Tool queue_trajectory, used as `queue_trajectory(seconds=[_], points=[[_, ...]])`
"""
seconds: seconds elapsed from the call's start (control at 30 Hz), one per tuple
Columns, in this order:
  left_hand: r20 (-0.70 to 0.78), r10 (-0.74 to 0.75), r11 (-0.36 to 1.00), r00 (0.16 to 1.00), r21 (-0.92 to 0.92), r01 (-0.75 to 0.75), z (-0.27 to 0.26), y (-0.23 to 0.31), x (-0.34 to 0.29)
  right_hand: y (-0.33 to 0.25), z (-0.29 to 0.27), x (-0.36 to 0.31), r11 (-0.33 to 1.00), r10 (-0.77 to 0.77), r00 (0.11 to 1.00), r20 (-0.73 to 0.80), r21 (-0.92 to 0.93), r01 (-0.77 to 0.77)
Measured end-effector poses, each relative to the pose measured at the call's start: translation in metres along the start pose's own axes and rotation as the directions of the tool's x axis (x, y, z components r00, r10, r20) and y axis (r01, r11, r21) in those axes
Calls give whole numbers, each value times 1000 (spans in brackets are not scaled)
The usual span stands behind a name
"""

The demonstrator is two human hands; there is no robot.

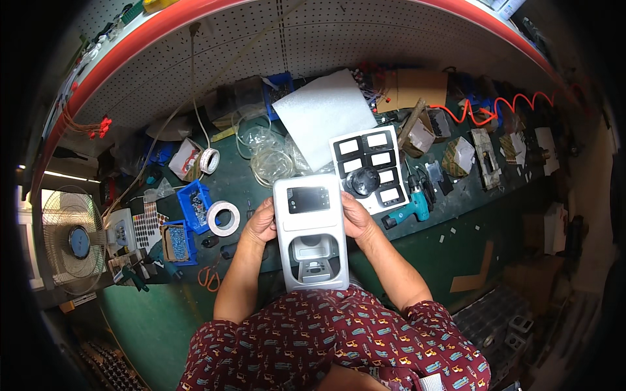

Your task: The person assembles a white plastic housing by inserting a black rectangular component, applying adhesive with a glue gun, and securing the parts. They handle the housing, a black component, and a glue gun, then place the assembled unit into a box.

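A light grey plastic device housing (312, 228) is held up in front of my body, over the near edge of the workbench. Set into its upper part is a dark rectangular screen panel (309, 200), and a rounded recess with a small ledge (315, 268) lies lower down. My left hand (263, 221) grips its left side, fingers partly hidden behind it. On the opposite side, my right hand (355, 216) grips the housing's upper right edge. Just past the right hand, a round black part (362, 182) rests on a white sheet (355, 148) of black-framed labels.
Right of the sheet lies a teal cordless drill (411, 207). Blue bins (193, 203) of small hardware, a tape roll (223, 218) and orange scissors (209, 279) are on the left. A coiled clear tube (271, 166) lies behind. A fan (77, 241) stands far left.
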State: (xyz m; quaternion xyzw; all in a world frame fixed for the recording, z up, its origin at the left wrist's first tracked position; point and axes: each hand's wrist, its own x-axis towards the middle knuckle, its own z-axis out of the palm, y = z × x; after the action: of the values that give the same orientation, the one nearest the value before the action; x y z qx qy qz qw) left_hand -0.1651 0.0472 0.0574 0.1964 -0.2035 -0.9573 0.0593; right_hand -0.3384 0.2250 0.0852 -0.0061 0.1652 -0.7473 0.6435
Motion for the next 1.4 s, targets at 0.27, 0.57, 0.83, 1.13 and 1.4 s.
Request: queue_trajectory(seconds=[0.27,0.57,0.83,1.13,1.4], points=[[-38,-5,1000,999,15,6,-1,1,1,1,-3,1,1000,9,1000,15,11,-9],[-4,7,1000,1000,25,-7,-9,1,4,1,-5,3,1000,3,1000,1,13,-3],[26,2,1000,1000,19,-3,-4,4,3,2,-8,4,1000,6,1000,-4,27,-6],[22,-6,1000,1000,16,6,-9,2,4,3,-7,3,998,22,1000,5,57,-22],[4,-11,999,1000,34,11,-8,-1,4,3,-12,2,997,23,1000,5,75,-23]])
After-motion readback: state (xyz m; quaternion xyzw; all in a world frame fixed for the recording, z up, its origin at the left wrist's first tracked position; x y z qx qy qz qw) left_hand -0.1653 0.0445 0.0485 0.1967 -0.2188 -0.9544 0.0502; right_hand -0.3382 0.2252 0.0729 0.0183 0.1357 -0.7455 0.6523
